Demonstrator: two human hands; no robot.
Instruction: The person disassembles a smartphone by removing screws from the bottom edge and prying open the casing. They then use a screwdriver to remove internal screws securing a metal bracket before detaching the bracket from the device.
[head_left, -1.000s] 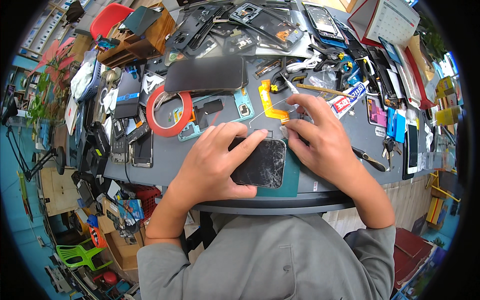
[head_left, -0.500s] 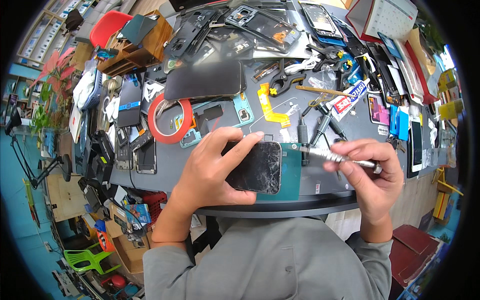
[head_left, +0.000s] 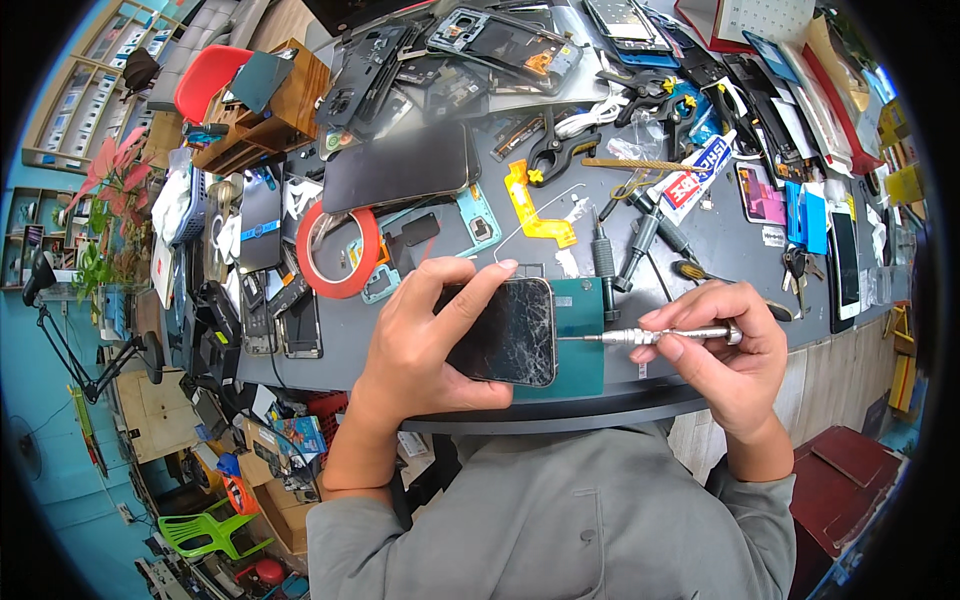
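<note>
My left hand (head_left: pixel 420 350) grips a black smartphone with a cracked screen (head_left: pixel 510 335) over a teal mat (head_left: pixel 580 372) at the desk's front edge. A silver screwdriver (head_left: pixel 630 336) is held lengthwise in the fingers of my right hand (head_left: pixel 725 360), its thin tip at the phone's right-hand edge. Just above lie a yellow flex cable (head_left: pixel 540 220), a bent thin wire and dark screwdriver-like tools (head_left: pixel 640 255). A red tape roll (head_left: pixel 320 268) and a light-blue phone frame (head_left: pixel 478 225) are to the upper left.
The grey desk (head_left: pixel 620 185) is crowded with phone parts (head_left: pixel 500 45), black clamps (head_left: pixel 555 150), a blue-and-white glue tube (head_left: pixel 700 175), keys (head_left: pixel 795 270) and a white phone (head_left: pixel 845 260). A desk lamp (head_left: pixel 90 365) and green chair (head_left: pixel 200 535) stand at left.
My right hand moved from above the phone's right side down and rightward, took hold of the screwdriver, then brought its tip to the phone's edge. More dark tools now show on the desk.
</note>
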